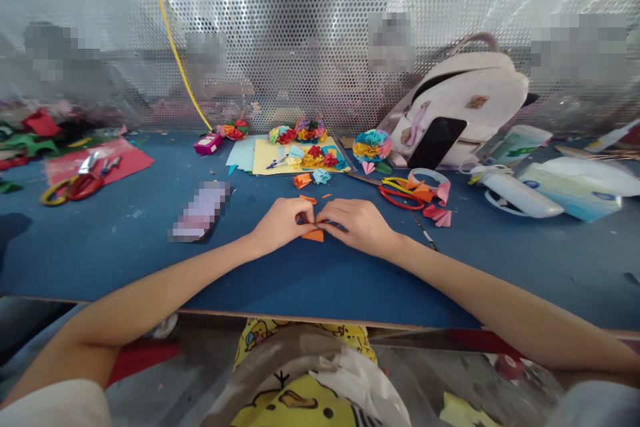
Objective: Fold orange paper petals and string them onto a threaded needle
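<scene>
Just above the blue table, a small piece of orange paper (313,235) shows between my two hands. My left hand (285,221) pinches it from the left, thumb and forefinger closed. From the other side, my right hand (356,223) meets it with fingers pressed together at the paper; the fingertips of both hands nearly touch. Part of the paper is hidden behind the fingers. Beyond the hands lie a crumpled orange paper piece (302,181) and a light blue one (321,177).
Scissors with red and yellow handles (403,195) lie right of my hands, with a tape roll (429,180). A phone (201,210) rests at left. Paper flowers (373,145) and yellow sheets (265,159) are behind. A white backpack (465,97) leans against the mesh.
</scene>
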A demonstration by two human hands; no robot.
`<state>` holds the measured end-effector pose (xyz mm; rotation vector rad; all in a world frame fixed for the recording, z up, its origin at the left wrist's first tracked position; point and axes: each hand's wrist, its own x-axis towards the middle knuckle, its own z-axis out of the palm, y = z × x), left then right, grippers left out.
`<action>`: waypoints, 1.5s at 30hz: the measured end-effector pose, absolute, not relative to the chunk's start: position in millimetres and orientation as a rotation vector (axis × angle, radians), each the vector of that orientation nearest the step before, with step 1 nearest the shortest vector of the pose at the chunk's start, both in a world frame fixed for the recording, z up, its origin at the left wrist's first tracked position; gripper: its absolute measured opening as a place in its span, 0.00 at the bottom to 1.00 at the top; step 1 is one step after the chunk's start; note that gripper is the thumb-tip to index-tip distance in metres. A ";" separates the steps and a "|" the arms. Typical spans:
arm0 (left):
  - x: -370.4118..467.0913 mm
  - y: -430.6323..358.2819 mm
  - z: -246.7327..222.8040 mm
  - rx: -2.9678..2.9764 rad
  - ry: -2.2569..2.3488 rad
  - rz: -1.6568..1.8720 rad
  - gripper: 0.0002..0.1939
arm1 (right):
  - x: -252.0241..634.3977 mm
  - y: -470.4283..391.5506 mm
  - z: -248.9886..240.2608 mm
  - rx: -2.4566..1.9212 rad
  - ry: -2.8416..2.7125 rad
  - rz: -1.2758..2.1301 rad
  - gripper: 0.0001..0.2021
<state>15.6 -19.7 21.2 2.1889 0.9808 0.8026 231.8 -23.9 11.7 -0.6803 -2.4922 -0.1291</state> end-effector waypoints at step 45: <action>12.3 -16.2 17.2 2.239 0.934 0.860 0.05 | 234.2 -23.7 19.1 -0.620 -2.464 -0.456 0.12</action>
